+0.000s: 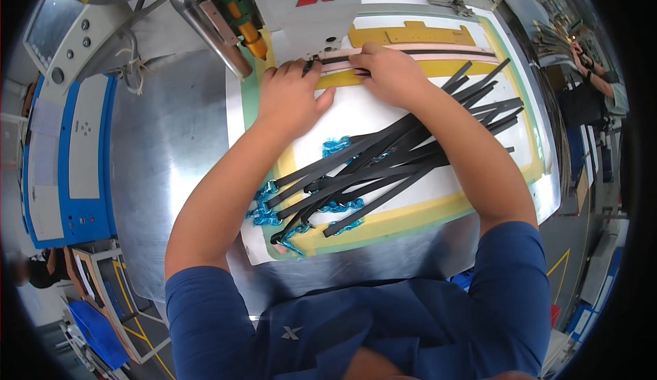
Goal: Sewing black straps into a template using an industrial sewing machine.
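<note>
A black strap [431,52] lies along a pale pink guide [472,56] on a yellow jig plate [438,68]. My left hand [291,98] has its fingertips curled on the dark left end of this strap, thumb stretched out below. My right hand [392,77] is closed at the strap a little to the right, its fingertips partly hidden. Below both hands, a pile of loose black straps [373,175] with crinkled turquoise pieces [335,146] lies on a white sheet [352,110] edged with yellow and green tape, partly under my right forearm.
A grey machine head [301,10] with a brass cylinder [250,34] hangs just above my hands. A blue-and-white control box [68,161] stands on the left of the metal table [164,140]. Co-workers show at the far right [602,89] and far left [42,272].
</note>
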`<state>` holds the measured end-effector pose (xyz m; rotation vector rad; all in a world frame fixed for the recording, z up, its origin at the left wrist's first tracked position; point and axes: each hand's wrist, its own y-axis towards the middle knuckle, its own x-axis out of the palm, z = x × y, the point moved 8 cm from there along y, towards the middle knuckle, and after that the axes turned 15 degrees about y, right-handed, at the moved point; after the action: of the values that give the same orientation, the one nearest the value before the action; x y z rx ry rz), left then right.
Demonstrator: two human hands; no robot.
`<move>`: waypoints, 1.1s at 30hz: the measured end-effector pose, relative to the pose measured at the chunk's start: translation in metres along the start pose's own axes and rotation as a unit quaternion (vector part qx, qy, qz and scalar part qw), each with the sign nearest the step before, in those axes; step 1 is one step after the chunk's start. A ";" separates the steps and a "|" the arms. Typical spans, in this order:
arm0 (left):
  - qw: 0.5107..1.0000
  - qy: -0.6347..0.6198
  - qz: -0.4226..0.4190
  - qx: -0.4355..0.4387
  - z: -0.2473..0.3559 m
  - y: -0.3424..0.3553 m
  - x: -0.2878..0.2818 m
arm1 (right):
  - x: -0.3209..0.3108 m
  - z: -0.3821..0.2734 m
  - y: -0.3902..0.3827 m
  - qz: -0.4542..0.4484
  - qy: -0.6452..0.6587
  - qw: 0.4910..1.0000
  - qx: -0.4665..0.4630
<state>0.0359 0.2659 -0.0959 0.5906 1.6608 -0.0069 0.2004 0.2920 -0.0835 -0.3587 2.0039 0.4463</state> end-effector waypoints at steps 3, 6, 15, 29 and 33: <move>1.000 0.004 -0.014 0.006 0.002 0.000 -0.001 | -0.001 -0.002 -0.002 0.004 -0.001 1.000 -0.005; 1.000 0.028 -0.008 0.012 0.004 0.002 -0.005 | -0.002 -0.005 -0.002 -0.003 0.007 1.000 -0.003; 0.998 0.032 -0.051 0.024 0.028 0.017 -0.013 | -0.010 0.011 -0.005 -0.028 0.027 0.999 -0.008; 0.992 0.029 -0.124 -0.018 0.040 0.028 -0.015 | -0.067 0.084 -0.038 -0.036 -0.050 0.995 0.074; 0.993 0.045 -0.109 -0.021 0.052 0.031 -0.023 | -0.064 0.082 -0.035 -0.030 -0.046 0.997 0.059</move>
<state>0.0966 0.2668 -0.0739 0.3803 1.8025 -0.1046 0.3086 0.3018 -0.0662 -0.3175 1.9157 0.2998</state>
